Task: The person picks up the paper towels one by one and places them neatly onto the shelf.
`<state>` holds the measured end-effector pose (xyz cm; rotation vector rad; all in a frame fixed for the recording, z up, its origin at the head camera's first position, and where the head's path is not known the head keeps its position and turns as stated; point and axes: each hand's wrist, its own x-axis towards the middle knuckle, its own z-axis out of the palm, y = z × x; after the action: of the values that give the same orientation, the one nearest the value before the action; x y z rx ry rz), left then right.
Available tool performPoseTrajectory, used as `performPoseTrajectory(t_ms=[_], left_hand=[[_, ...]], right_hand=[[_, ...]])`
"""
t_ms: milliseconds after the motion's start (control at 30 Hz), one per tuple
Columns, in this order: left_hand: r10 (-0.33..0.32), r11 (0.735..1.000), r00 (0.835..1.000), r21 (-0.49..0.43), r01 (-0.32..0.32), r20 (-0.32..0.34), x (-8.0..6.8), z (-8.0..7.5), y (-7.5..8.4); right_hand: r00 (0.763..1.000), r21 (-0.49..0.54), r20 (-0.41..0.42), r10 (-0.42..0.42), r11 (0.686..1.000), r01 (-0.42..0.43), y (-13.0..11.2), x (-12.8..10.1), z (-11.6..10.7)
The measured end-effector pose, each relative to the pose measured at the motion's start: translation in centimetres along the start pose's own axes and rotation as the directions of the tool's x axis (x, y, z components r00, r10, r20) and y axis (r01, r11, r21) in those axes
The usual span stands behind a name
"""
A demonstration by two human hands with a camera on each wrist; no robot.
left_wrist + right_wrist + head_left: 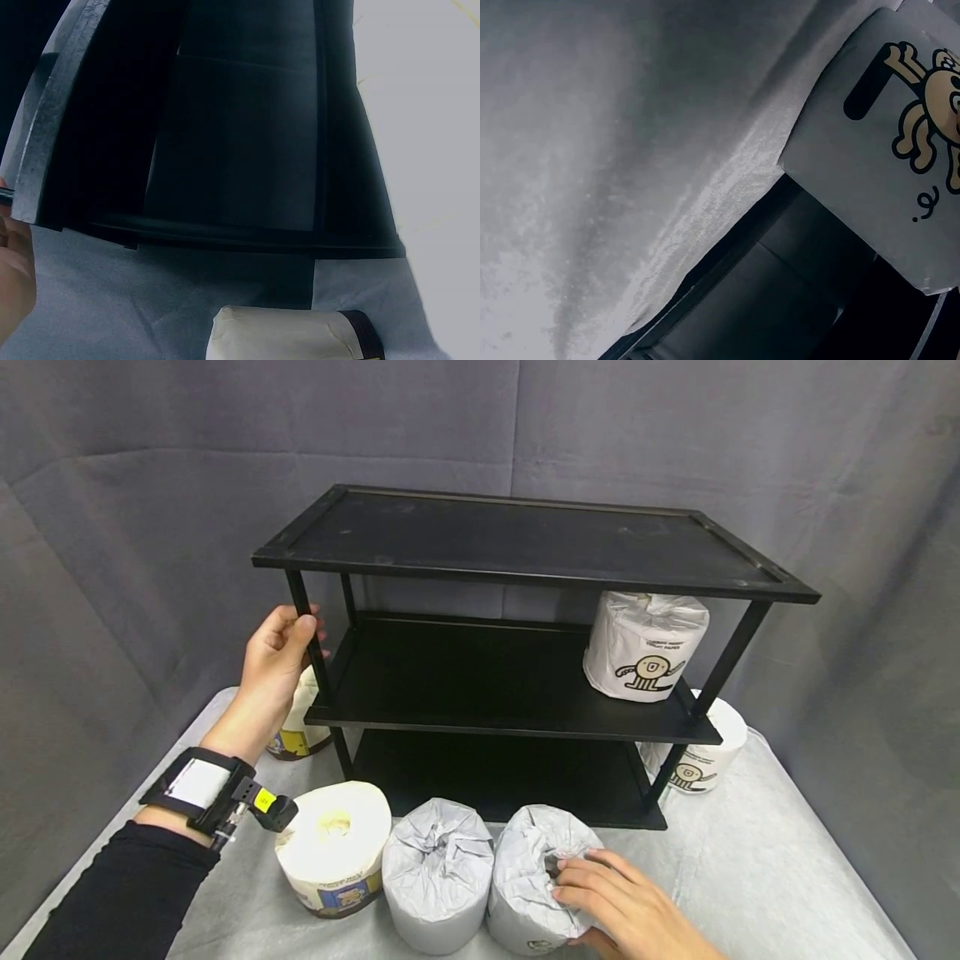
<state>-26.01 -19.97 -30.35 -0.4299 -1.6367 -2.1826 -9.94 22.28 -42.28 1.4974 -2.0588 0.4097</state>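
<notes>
A black three-tier shelf (pixel 525 539) stands on a cloth-covered table. My left hand (pixel 306 631) grips its front left post just under the top tier; in the left wrist view only the palm's edge (pixel 15 277) shows beside the shelf (pixel 240 142). My right hand (pixel 573 881) holds the rightmost wrapped toilet roll (pixel 528 885) at the table's front, fingers curled over its crumpled top and thumb at its side. The right wrist view shows a wrapped roll (pixel 889 142) with a cartoon figure, with no hand in sight.
Two more rolls stand in the front row: a wrapped roll (pixel 437 877) and a cream roll (pixel 333 847). Another roll (pixel 645 643) sits on the middle tier at the right. One roll (pixel 705 752) stands behind the shelf's right leg, and one (pixel 300 731) behind my left wrist.
</notes>
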Motion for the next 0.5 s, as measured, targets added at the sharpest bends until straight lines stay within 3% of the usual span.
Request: performPoseTrajectory(t_ms=[267, 500], left_hand=[[0.007, 1.000, 1.000, -0.013, -0.007, -0.006, 0.0, 0.2, -0.1], [0.012, 1.000, 1.000, -0.019, -0.012, -0.003, 0.0, 0.1, -0.2]], right_hand=[[0.999, -0.040, -0.054, -0.003, 0.999, 0.001, -0.4, 0.5, -0.1], [0.991, -0.128, -0.113, -0.076, 0.990, 0.062, -0.3, 1.2, -0.9]])
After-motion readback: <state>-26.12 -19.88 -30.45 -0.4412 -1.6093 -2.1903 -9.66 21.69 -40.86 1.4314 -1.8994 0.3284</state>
